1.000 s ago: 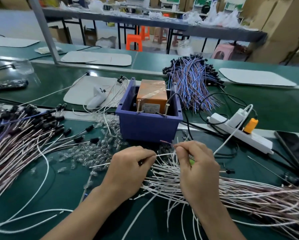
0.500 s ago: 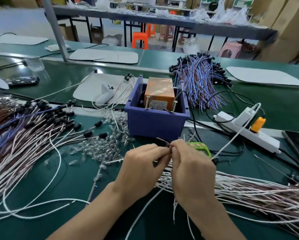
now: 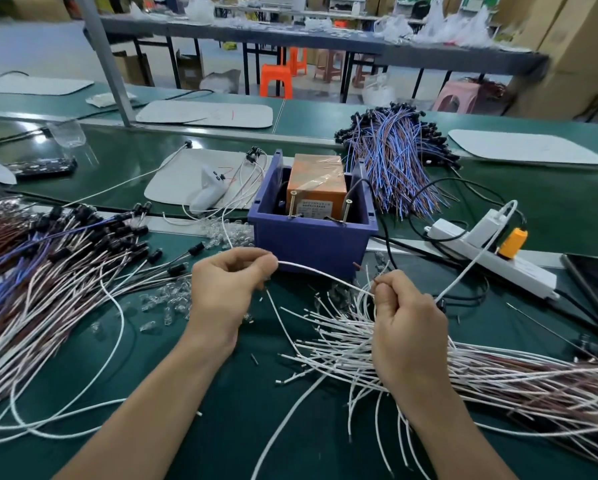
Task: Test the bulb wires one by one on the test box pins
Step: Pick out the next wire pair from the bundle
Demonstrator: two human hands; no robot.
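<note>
The test box [image 3: 311,244] is a blue plastic bin holding an orange unit, with two upright screw pins [image 3: 292,202] at its front edge. My left hand [image 3: 226,289] pinches one end of a white wire [image 3: 321,271], just in front of the box. My right hand [image 3: 404,323] pinches the same wire's other part, a short brown lead tip [image 3: 358,266] sticking up near its fingers. The wire spans between both hands, below the pins and apart from them. A fan of loose white wires [image 3: 332,348] lies under my right hand.
Black-capped brown, white and blue wires [image 3: 48,258] pile up at left, with small clear bulbs [image 3: 166,299] scattered beside them. A blue-brown bundle [image 3: 394,161] lies behind the box. A white power strip [image 3: 491,258] with an orange plug and a dark phone [image 3: 595,278] sit at right.
My hands have moved apart, stretching the white wire between them. The left hand rose toward the box's front left; the right shifted right. The camera moved closer.
</note>
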